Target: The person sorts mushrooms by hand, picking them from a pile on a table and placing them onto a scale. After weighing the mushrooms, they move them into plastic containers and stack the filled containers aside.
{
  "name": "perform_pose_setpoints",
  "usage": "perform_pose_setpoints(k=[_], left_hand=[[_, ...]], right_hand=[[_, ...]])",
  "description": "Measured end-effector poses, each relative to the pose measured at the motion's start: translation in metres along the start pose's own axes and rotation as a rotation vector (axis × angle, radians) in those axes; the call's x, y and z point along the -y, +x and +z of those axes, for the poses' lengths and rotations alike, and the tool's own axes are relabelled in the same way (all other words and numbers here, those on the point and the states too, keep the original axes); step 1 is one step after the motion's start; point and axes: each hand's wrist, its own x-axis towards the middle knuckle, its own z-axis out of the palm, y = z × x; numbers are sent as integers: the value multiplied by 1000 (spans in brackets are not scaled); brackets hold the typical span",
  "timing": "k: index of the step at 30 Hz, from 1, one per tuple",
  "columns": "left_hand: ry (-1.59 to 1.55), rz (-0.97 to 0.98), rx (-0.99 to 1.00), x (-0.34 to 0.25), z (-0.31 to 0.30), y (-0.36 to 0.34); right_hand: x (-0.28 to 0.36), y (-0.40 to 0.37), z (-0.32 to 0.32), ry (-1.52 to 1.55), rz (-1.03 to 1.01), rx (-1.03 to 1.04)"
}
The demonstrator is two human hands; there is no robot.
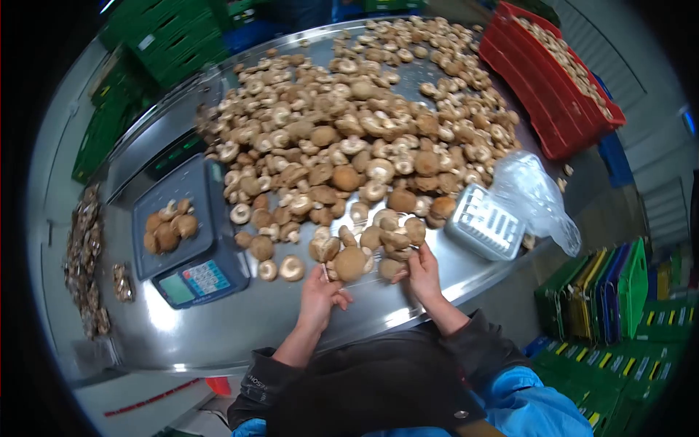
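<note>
My left hand (320,297) is at the near side of a small cluster of brown-capped mushrooms, its fingers apart beside a large round mushroom (350,264). My right hand (424,275) is at the cluster's right side, with its thumb and fingers closed around a mushroom (389,270) low in the group. Pale plastic ribs show behind these mushrooms, seemingly part of a tray mostly covered by them. Beyond my hands spreads a big heap of loose mushrooms (306,135). Two single mushrooms (291,267) lie left of the cluster on the metal table (255,324).
A scale (193,266) at left bears several mushrooms (169,227). Stacked clear punnets (486,222) and a plastic bag (535,197) stand at right. A red crate (542,87) of mushrooms is tilted at back right. Green crates (611,364) stand beside the table.
</note>
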Motion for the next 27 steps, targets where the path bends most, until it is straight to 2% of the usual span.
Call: perform_pose_setpoints(k=[2,3,4,6,8,11,13,17,19,20,23,27], left_hand=[[15,24,-10,-10,-20,-16],[3,31,41,-16,-29,-25],[-8,37,91,-21,-41,-34],[22,61,15,-32,-73,-51],[127,142,-91,-46,-112,-65],[82,338,-423,-87,-177,-91],[121,449,-563,-104,-221,-104],[163,344,-488,-111,-233,-117],[143,197,-281,-99,-215,-109],[144,171,-243,-92,-211,-102],[132,237,-214,-80,-216,-84],[81,184,-134,-96,-225,-87]], right_hand=[[-2,1,11,-25,-34,28],[3,2,19,-43,5,40],[1,4,29,-6,-45,40],[0,6,40,-42,-55,66],[-4,6,54,-29,-76,68],[-4,2,78,-17,-63,108],[-8,-1,93,12,-43,132],[-7,-18,133,-34,-34,144],[-16,-24,147,-54,-26,167],[-17,-28,154,-48,-22,191],[-13,-39,174,-46,-17,217],[-22,-48,186,-75,-12,224]])
